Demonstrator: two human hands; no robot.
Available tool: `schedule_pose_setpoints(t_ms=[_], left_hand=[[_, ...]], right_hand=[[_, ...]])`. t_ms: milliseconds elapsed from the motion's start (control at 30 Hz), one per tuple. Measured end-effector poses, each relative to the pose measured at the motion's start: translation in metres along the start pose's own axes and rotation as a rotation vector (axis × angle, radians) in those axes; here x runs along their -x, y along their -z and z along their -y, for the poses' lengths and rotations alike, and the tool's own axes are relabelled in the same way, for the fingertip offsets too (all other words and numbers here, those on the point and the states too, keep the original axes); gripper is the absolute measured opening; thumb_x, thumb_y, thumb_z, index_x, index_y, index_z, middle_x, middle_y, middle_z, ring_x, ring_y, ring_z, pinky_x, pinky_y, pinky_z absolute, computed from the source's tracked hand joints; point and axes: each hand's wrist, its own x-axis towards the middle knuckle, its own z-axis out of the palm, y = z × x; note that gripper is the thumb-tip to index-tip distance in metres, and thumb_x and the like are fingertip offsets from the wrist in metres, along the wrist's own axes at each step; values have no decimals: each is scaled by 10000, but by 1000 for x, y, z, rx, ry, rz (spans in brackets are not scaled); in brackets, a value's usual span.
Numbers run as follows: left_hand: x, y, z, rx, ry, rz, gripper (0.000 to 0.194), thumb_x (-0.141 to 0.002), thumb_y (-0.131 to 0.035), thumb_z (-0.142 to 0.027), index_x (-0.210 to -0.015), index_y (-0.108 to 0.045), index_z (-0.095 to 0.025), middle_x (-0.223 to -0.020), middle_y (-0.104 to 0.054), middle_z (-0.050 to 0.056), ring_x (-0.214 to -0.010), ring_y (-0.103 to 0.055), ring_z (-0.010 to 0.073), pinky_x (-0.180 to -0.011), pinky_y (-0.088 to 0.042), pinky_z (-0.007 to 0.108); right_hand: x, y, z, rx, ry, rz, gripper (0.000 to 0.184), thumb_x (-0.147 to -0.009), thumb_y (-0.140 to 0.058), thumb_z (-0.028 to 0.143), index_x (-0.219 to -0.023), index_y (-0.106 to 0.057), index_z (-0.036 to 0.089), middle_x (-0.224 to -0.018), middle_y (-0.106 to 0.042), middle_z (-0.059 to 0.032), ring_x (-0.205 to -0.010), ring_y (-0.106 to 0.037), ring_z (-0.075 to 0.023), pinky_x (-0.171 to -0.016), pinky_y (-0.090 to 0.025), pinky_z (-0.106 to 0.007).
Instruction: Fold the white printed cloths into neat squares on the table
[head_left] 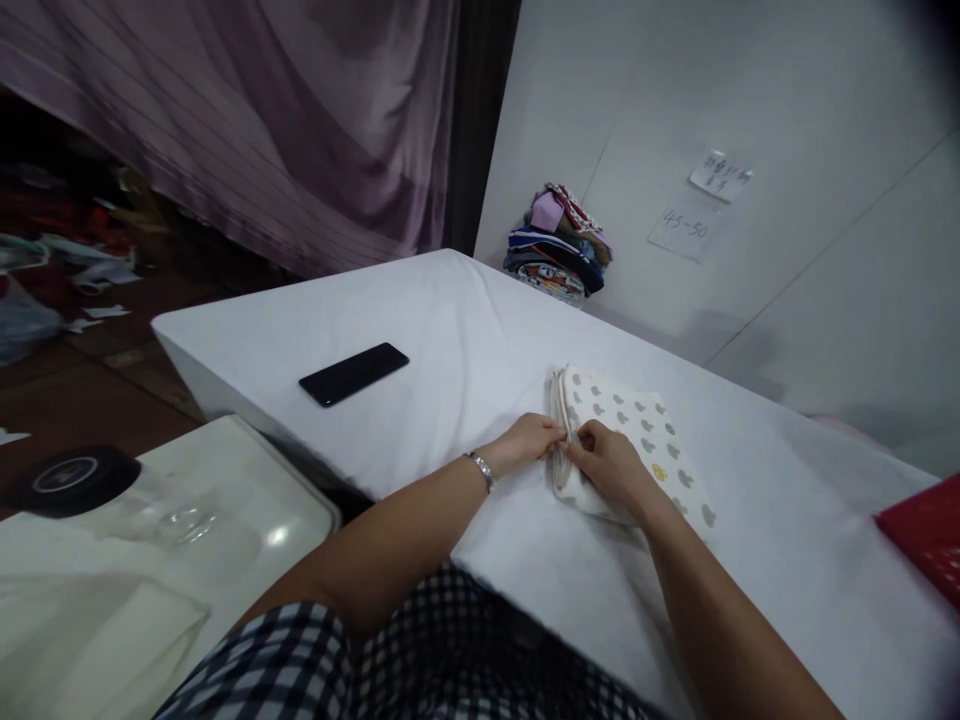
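A folded white cloth point(637, 440) with grey animal-head prints and one yellow print lies on the white-covered table in front of me. Its layered left edge faces my left hand point(531, 440), whose fingers are pinched on that edge. A silver band circles my left wrist. From the right, my right hand point(606, 462) rests over the cloth's near left part, thumb and fingers closed at the same edge, close to the left fingertips. Whether the cloth is a garment or a blanket I cannot tell.
A black phone point(354, 374) lies left on the table point(450, 300). Folded clothes point(559, 245) are stacked by the wall at the back. A red basket-like object point(926, 535) stands at the right edge. Lower left is a pale surface point(247, 480) with a black round object point(75, 480).
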Motion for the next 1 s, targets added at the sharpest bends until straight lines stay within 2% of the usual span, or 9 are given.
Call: schedule_pose_setpoints(t_ms=[133,267,367,467,600,833,900,1000], left_hand=[[1,1,0,-24,-21,20,237,-775,-523,-191,-546,-476,-157,-408,-402,-66,-388,-330,50,-419,-258,197],[-5,0,5,-41,-13,-90,131,-751,-568,-215,-644,-520,-157,-427,-432,-69,-391,-384,59,-407,-278,187],[-9,-1,7,-81,23,-154,148,-754,-583,-284,-696,-521,-163,-454,-480,-52,-406,-449,83,-401,-306,195],[-10,-1,8,-158,26,-125,186,-740,-595,-310,-653,-527,-160,-464,-499,-38,-410,-461,89,-417,-340,207],[-9,-1,9,-211,-6,-89,181,-709,-597,-257,-579,-512,-163,-477,-506,-37,-424,-451,78,-436,-354,203],[-8,-3,6,-158,12,-118,148,-718,-546,-181,-580,-497,-162,-457,-488,-43,-427,-467,79,-437,-347,194],[-9,-2,7,-150,18,-103,158,-762,-530,-242,-627,-510,-163,-469,-503,-38,-431,-488,88,-430,-341,198],[-9,-1,9,-125,2,-77,294,-815,-493,-432,-699,-520,-163,-525,-555,-17,-440,-514,103,-404,-325,206]], right_hand=[[-2,-3,-3,-15,-20,-13,135,-729,-537,339,-693,-517,211,-588,-589,11,-530,-501,-128,-497,-315,-230],[-2,-9,-11,-179,-53,-61,98,-720,-515,287,-719,-556,198,-578,-583,20,-507,-505,-115,-489,-330,-216],[0,-12,-15,-252,-46,-107,128,-733,-504,309,-736,-567,197,-562,-571,25,-486,-499,-115,-474,-333,-216],[1,-12,-13,-250,-42,-118,134,-721,-511,312,-716,-572,193,-557,-571,20,-500,-504,-119,-479,-340,-218],[1,-10,-7,-209,-42,-113,128,-710,-512,303,-706,-575,192,-579,-587,13,-534,-516,-123,-497,-343,-221],[3,-11,1,-127,-4,-78,119,-762,-491,309,-727,-545,208,-600,-579,18,-547,-506,-127,-518,-323,-237],[4,-13,2,-95,3,-64,154,-792,-483,347,-740,-539,213,-612,-578,17,-558,-502,-135,-521,-316,-244],[7,-12,4,-67,39,-33,209,-823,-472,396,-778,-563,214,-630,-569,13,-575,-494,-144,-529,-319,-255]])
